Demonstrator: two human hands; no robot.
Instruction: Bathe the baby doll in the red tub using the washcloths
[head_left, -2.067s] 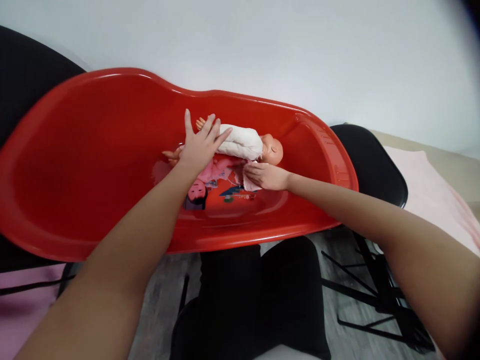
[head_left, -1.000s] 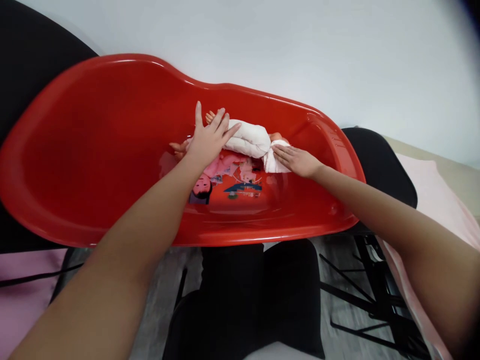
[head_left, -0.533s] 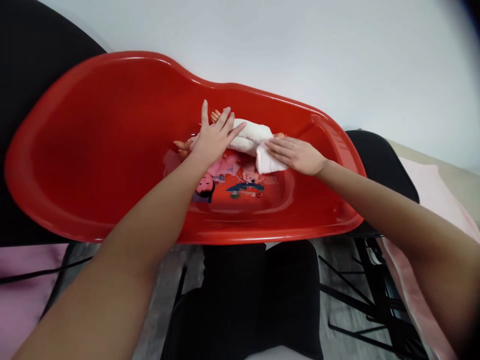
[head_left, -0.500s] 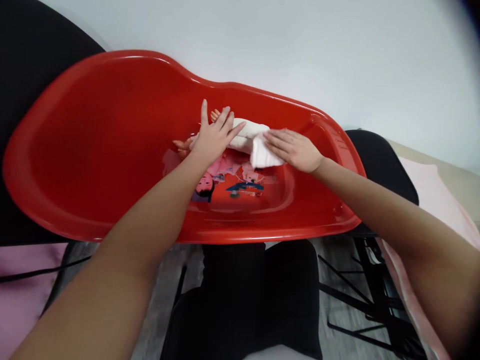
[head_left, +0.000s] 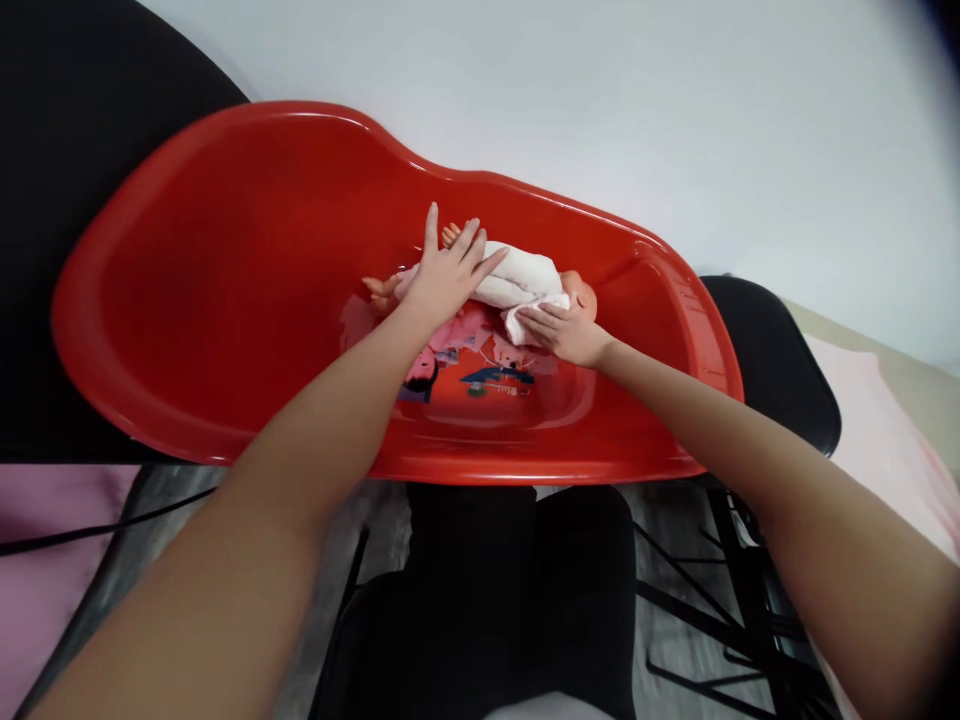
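A baby doll [head_left: 517, 268] with a white cloth body lies on its side in a red baby bathtub [head_left: 187, 240]. Its head points right, partly behind my right hand, and its feet point left. My left hand [head_left: 448, 278] rests over the doll's hip and legs, fingers spread, hiding part of them. Beneath the fingers of my right hand [head_left: 564, 332] is a white washcloth [head_left: 519, 326], pressed against the doll's upper body just below the head.
Printed pictures [head_left: 496, 378] mark the tub floor. The tub stands on black supports [head_left: 780, 350] against a white wall [head_left: 600, 100]. A pink towel [head_left: 885, 430] hangs at the right, and pink fabric [head_left: 52, 590] shows at lower left.
My right hand and the washcloth have shifted down and slightly left along the doll, so the doll's head now shows. The left hand stays on the doll. The view has shifted slightly.
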